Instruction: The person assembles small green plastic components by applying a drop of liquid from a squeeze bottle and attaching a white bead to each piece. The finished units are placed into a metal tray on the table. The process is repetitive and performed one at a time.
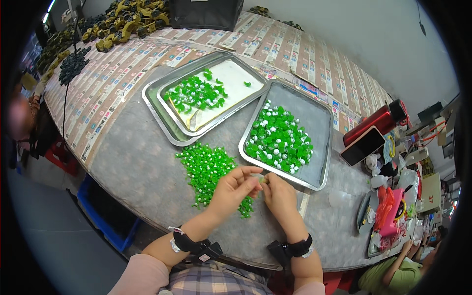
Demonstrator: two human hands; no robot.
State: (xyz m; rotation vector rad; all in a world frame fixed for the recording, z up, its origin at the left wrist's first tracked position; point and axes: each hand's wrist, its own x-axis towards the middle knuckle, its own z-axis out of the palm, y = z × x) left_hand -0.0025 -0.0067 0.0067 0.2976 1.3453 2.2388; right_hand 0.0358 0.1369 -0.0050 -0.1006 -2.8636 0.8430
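My left hand [235,191] and my right hand [280,195] meet over the near edge of the right-hand tray, fingers pinched together. Between the fingertips shows a small pale green piece [263,180], mostly hidden; its kind cannot be made out. Left of my hands, a loose pile of small green and white pieces [206,169] lies on the grey table, partly behind my left hand. The metal tray [322,169] beyond my right hand holds many green pieces with white balls [280,137]. Farther left, stacked metal trays [152,105] hold more such pieces [196,96].
A red bottle [373,123] and a phone [363,146] stand at the right, near a pink container [389,211]. Yellow toy-like parts [130,22] and a black bin [206,14] sit at the far side. A blue crate [105,216] is below the left edge. Another person [398,270] sits lower right.
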